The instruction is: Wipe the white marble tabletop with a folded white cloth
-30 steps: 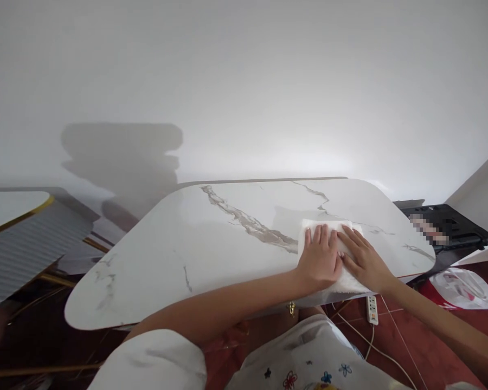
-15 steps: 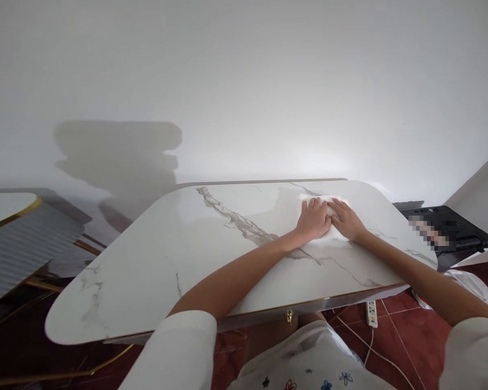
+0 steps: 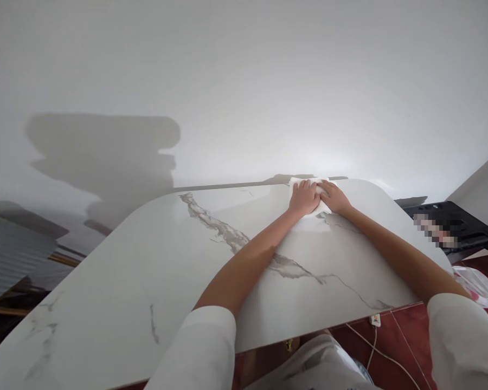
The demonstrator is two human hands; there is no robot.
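A folded white cloth (image 3: 309,182) lies at the far edge of the white marble table (image 3: 166,260), close to the wall. My left hand (image 3: 303,197) lies flat on the cloth, fingers stretched and held together. Beside it, my right hand (image 3: 333,197) is also pressed flat on the cloth, touching the left hand. Both arms reach straight out across the tabletop. Most of the cloth is hidden under the two hands.
A white wall stands right behind the table. A black device (image 3: 451,227) sits low at the right, with a white plastic bag (image 3: 477,284) on the red floor and a white power strip (image 3: 374,320) with cable. A grey ribbed furniture piece (image 3: 12,260) is at the left.
Both hands have slid the cloth away from me, from the near right edge of the table to its far edge by the wall. My view has leaned forward over the table.
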